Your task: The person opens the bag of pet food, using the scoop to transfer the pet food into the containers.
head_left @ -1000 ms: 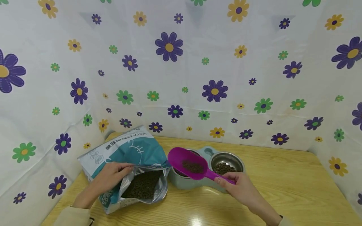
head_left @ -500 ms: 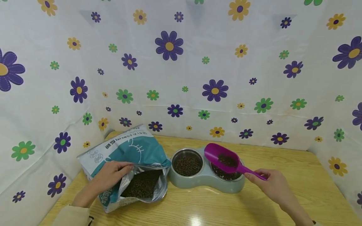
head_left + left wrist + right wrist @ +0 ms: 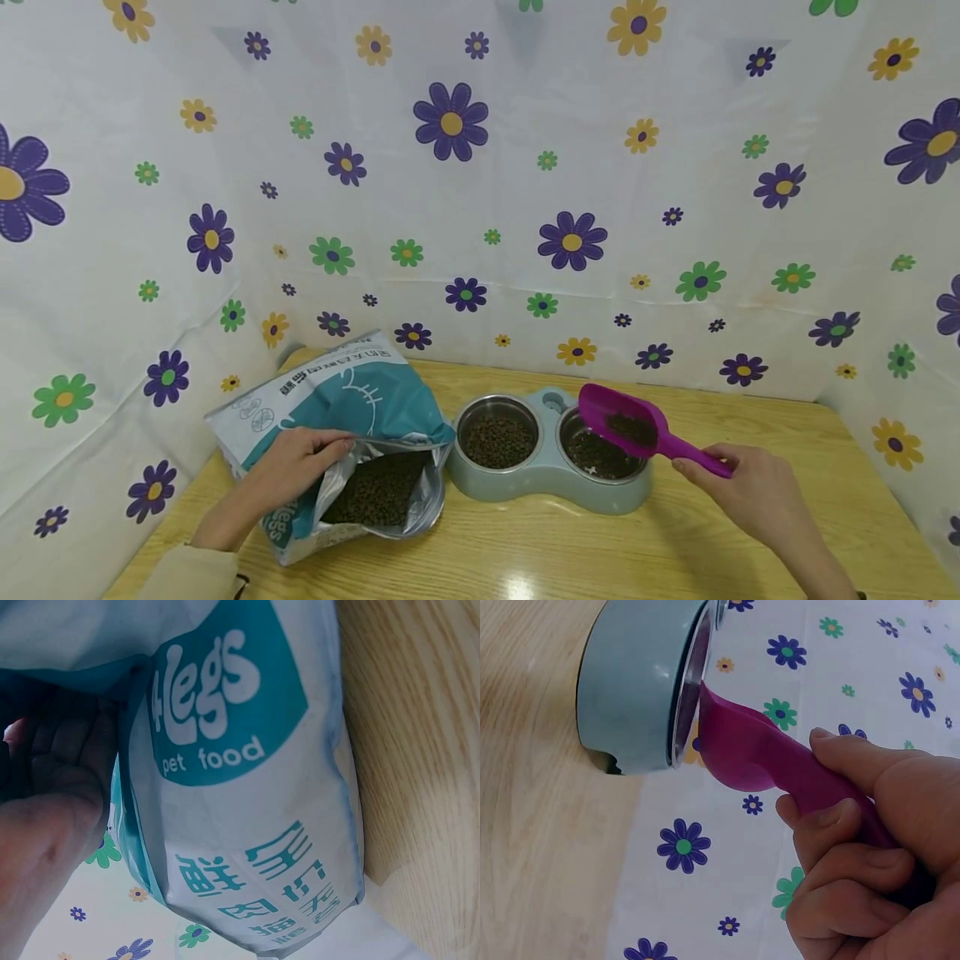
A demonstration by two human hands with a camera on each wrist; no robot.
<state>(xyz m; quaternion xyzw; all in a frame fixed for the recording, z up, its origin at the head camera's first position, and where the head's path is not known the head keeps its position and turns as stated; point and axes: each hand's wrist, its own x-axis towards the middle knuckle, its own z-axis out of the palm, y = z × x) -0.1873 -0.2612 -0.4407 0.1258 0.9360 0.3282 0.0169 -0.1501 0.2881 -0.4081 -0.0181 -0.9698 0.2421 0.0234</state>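
My right hand (image 3: 757, 492) grips the handle of a magenta scoop (image 3: 600, 408), its fingers curled round it in the right wrist view. Dark kibble lies in the scoop, which is held over the right side of the right steel bowl (image 3: 573, 433). Kibble shows in that bowl and in the left steel bowl (image 3: 480, 408). Both bowls sit in a pale blue-green double stand (image 3: 517, 490). With thumb and fingers my left hand (image 3: 296, 467) holds the upper rim of an open teal-and-white pet food bag (image 3: 375, 392). Kibble is visible in the bag's mouth.
The bag lies on the wooden table (image 3: 765, 467), just left of the bowl stand. Behind and at both sides hangs a white flowered cloth (image 3: 510, 192). Table surface extends right of the stand and in front of it.
My right hand has moved the scoop rightward from above the left bowl to above the right bowl's right side. The left bowl has come into full view. My left hand stays on the bag.
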